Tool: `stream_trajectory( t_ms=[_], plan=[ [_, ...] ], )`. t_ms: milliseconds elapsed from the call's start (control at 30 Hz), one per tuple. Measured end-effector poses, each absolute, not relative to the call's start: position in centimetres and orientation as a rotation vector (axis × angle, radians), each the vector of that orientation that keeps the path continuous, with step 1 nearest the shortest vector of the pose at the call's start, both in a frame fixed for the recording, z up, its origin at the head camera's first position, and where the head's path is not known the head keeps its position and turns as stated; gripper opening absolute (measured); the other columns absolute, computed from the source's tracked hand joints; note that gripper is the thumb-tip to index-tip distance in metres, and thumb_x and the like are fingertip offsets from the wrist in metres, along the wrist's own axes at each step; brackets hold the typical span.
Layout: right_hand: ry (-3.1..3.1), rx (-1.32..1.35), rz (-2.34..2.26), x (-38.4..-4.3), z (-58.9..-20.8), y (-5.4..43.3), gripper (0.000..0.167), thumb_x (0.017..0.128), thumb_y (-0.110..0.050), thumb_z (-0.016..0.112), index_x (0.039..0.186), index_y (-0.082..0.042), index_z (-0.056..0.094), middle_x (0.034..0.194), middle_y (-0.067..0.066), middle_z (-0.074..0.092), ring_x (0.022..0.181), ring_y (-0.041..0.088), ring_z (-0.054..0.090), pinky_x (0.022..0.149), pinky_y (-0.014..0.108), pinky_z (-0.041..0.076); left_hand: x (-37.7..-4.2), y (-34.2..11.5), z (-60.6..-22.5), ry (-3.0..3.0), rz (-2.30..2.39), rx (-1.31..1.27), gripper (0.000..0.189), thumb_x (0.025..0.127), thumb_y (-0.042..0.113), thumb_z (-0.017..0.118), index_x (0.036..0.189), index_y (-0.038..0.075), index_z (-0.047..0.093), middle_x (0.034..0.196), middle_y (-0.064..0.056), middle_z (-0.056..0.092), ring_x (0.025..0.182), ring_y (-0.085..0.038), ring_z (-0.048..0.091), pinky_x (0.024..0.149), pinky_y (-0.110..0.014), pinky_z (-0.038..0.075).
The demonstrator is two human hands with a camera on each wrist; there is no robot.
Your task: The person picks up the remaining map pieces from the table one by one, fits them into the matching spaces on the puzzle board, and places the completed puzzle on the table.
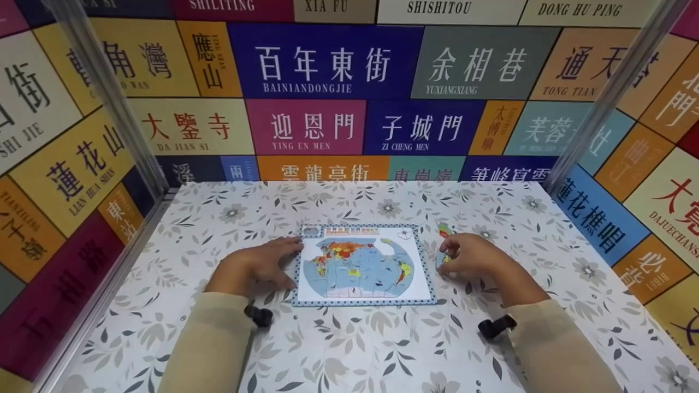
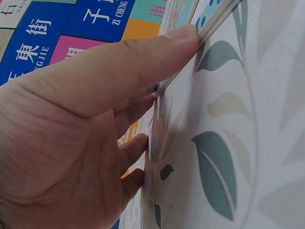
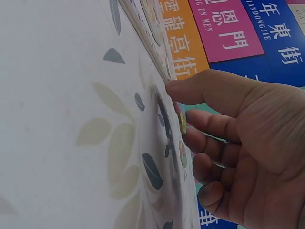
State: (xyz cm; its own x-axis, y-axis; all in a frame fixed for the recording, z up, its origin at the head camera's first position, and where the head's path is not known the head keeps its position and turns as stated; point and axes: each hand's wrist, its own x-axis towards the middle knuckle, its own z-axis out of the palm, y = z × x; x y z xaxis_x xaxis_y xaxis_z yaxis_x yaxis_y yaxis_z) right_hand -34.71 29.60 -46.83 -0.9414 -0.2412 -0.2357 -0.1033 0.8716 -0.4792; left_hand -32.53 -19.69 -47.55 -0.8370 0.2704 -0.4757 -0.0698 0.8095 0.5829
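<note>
A world-map jigsaw puzzle [image 1: 355,273] lies flat on the table, with a blue dotted border and a white patch at the map's upper right. My left hand [image 1: 259,265] rests at its left side, the thumb touching the board's edge [image 2: 208,32] and the other fingers loosely extended. To the right of the board, my right hand [image 1: 475,256] pinches a blue and yellow puzzle piece [image 1: 445,258] between thumb and forefinger, low over the tabletop. A second, green and red puzzle piece [image 1: 443,230] lies just beyond those fingers, partly hidden by them.
The table has a white cover [image 1: 377,349] printed with grey leaves and flowers. Colourful panels with street names [image 1: 325,63] stand behind and at both sides, with metal corner posts [image 1: 606,93]. A black strap device [image 1: 497,326] sits at each wrist.
</note>
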Motion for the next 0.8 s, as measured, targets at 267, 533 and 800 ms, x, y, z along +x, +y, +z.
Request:
stream_trajectory(
  t_ms=[267,533,800],
  plan=[
    [2.761,-0.349,-0.743,-34.9,-46.1,27.8,0.048,0.084,-0.034,0.089,0.124,-0.013,0.072,0.115,0.006,0.070,0.098,0.022,0.064,0.082,0.036,0.054,-32.4,-19.7,-47.5,2.352,0.977,0.016,0.106,0.073,0.018,0.099,0.158,0.051,0.045,0.178,0.025,0.016,0.171,-0.024,-0.004,0.136,-0.064,0.002],
    [2.737,-0.424,-0.796,-35.0,-46.0,24.2,0.047,0.085,-0.036,0.089,0.125,-0.017,0.073,0.117,0.004,0.069,0.102,0.024,0.062,0.077,0.036,0.055,-32.3,-19.6,-47.4,2.338,0.965,-0.007,0.107,0.072,0.020,0.099,0.158,0.053,0.044,0.179,0.024,0.014,0.171,-0.026,-0.005,0.135,-0.067,0.005],
    [2.737,-0.477,-0.793,-35.2,-45.6,19.4,0.046,0.084,-0.041,0.089,0.125,-0.024,0.074,0.119,-0.002,0.071,0.109,0.023,0.062,0.092,0.042,0.054,-32.4,-19.5,-47.5,2.374,0.888,0.056,0.108,0.074,0.024,0.099,0.161,0.050,0.041,0.180,0.022,0.014,0.171,-0.026,-0.003,0.135,-0.066,0.006]
  ],
)
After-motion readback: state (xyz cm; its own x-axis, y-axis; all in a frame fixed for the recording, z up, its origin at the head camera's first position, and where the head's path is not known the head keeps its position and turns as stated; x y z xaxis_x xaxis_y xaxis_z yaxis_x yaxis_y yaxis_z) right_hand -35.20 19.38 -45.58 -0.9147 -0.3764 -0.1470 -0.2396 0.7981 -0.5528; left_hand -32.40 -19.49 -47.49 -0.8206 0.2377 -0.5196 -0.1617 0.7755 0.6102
